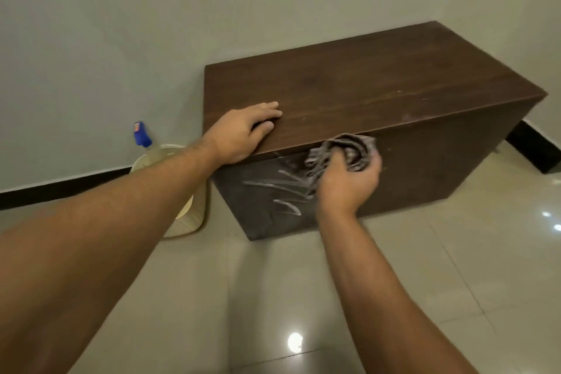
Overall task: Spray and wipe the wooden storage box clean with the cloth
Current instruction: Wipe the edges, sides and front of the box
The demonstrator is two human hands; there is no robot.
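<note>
I'm watching the right hand (349, 182) gripping the bunched grey cloth (349, 147) against the front face of the wooden storage box (379, 76), just under its top edge, with wet streaks (282, 188) showing left of the grip. The left hand (246, 133) is lying flat on the box top, fingers relaxed, holding nothing, up and left of the cloth.

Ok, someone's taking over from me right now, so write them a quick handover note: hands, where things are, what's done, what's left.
Left hand: flat on the wooden box top, front left edge.
Right hand: grips the bunched cloth against the box's front face.
Spray bottle: in the beige bin left of the box.
Done: front sprayed; wet streaks show beside the cloth.
Left: wipe those streaks and the rest of the front; pale specks near the top's right front edge probably need a pass.
</note>
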